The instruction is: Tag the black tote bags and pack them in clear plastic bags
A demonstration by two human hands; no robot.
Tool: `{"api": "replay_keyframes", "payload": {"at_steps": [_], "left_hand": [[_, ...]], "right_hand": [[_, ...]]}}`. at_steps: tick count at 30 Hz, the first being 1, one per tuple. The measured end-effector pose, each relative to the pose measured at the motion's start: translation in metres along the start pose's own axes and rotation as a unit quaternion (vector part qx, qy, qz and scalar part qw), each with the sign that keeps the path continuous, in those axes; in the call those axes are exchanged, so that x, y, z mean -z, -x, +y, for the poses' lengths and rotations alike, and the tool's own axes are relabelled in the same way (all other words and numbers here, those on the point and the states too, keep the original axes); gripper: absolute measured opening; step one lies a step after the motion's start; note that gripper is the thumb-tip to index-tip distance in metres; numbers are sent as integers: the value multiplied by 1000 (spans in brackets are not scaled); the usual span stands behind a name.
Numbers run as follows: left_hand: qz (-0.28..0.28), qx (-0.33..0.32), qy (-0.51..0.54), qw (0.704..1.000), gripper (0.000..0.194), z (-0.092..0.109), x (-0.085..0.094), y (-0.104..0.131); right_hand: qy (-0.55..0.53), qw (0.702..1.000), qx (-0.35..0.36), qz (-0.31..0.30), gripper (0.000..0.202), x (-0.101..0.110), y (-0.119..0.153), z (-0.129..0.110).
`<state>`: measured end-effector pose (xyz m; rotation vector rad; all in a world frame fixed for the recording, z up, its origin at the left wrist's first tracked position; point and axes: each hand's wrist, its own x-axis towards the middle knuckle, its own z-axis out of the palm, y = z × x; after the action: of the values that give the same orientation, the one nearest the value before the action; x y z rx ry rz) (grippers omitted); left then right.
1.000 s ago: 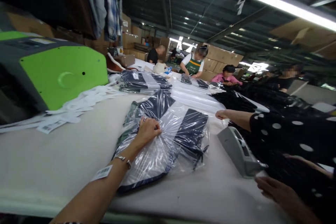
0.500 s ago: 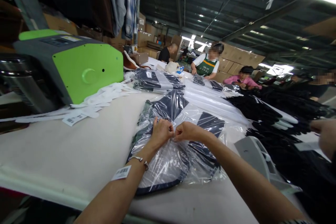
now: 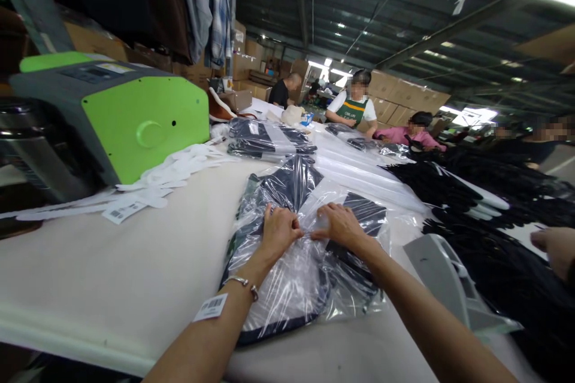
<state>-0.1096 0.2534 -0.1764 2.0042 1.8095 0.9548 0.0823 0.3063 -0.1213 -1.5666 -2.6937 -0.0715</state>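
A dark navy folded garment (image 3: 281, 182) lies on the table inside a clear plastic bag (image 3: 287, 278), which is wrinkled and shiny. My left hand (image 3: 282, 230), with a bracelet and a barcode sticker on its forearm, pinches the bag's plastic near the middle. Just to its right, my right hand (image 3: 342, 224) curls its fingers and thumb around a blurred, translucent bit of the plastic. A dark folded piece (image 3: 366, 212) shows under the plastic beside the right hand.
A green and grey machine (image 3: 148, 125) and a steel flask (image 3: 40, 149) stand left, beside white paper strips (image 3: 171, 173). Bagged garments (image 3: 269, 139) lie behind; black items (image 3: 489, 251) and a grey plastic holder (image 3: 442, 269) are right. Co-workers (image 3: 353, 109) sit across; another person's hand (image 3: 554, 248) is far right.
My right hand has moved right, away from the left, and its fingers have loosened from a tight pinch. My left hand still pinches the plastic.
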Motion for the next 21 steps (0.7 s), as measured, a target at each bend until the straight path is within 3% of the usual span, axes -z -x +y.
{"api": "replay_keyframes", "payload": {"at_steps": [2,4,8,11,14,17,19,21], "left_hand": [[-3,2,2,1000,14,0,1,0],[-7,4,0,1000,13,1,2,0],[-29,2,-13,999,11,3,8,-1],[-61,-7,-22,998,6,4,14,-5],[-75,-3,-36,997,8,6,19,-7],[-71,4,-49,996,9,8,20,-7],[-72,-1,-50,996,10,9,20,-6],[-76,-10,-46,996,12,9,21,-5]], "right_hand": [[-51,997,-5,56,82,-9,9,7],[-103,992,-17,73,95,-24,16,6],[-162,983,-84,21,105,-56,21,-7],[-203,974,-103,9,110,-67,18,-11],[-228,967,-112,8,111,-64,16,-11],[-246,960,-123,49,95,-50,28,6],[-245,953,-127,123,79,-34,51,36],[-259,933,-163,189,62,-13,90,82]]}}
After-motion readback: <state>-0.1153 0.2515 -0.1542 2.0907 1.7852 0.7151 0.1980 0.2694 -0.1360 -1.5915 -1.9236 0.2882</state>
